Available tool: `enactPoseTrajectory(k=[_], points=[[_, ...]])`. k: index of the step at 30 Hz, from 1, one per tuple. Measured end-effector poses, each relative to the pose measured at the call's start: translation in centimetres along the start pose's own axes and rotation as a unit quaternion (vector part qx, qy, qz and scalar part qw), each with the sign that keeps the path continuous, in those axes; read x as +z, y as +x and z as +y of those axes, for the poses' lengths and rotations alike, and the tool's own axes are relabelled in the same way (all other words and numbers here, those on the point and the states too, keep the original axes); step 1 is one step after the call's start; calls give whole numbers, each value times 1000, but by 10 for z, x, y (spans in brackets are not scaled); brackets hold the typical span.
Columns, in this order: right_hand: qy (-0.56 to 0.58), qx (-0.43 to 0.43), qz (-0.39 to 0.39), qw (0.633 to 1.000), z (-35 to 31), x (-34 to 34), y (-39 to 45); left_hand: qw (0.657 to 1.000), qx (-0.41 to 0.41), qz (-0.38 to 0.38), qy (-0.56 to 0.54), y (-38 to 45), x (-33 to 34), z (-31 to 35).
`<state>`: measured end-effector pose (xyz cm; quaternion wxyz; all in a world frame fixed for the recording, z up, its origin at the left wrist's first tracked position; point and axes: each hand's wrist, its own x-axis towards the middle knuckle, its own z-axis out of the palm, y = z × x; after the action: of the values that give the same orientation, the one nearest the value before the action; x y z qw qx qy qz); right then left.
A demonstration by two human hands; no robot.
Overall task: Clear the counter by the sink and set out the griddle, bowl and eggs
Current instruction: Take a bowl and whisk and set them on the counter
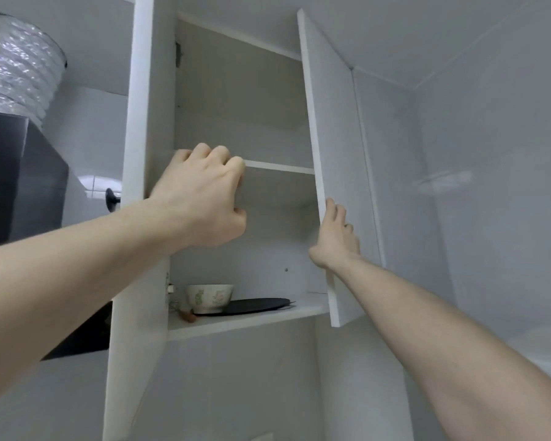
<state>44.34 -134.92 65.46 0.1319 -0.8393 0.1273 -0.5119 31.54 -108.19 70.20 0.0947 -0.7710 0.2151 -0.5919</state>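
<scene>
Right hand (pixel 336 237) grips open cupboard door (pixel 334 148) edge; left hand (pixel 204 198) curled at middle shelf (pixel 280 168), grasp unclear. Bowl (pixel 209 297) on griddle (pixel 255 305), bottom shelf.

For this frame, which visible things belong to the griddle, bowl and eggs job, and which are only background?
Job:
- bowl on the bottom shelf
- griddle, dark and flat, under the bowl
- left hand inside the open cabinet
- right hand gripping the cabinet door

Background:
- foil duct
- black range hood
</scene>
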Motion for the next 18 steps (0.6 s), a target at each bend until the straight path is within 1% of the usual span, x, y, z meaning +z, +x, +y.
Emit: enactPoseTrajectory(k=[7,12,14,16,18], points=[[-44,106,-21,993,41,-72,-6,1000,-3,-1,-13,2,-1,-1],[-117,167,-3,979,93,-114,-11,1000,-1,-5,-3,1,-1,2],[-130,197,2,972,115,-123,-10,1000,2,-7,-4,1,-1,5],[-130,235,-22,963,132,-125,-7,1000,7,-13,-3,-1,0,11],[-139,273,-65,950,141,-125,-8,1000,11,-21,0,-2,2,16]])
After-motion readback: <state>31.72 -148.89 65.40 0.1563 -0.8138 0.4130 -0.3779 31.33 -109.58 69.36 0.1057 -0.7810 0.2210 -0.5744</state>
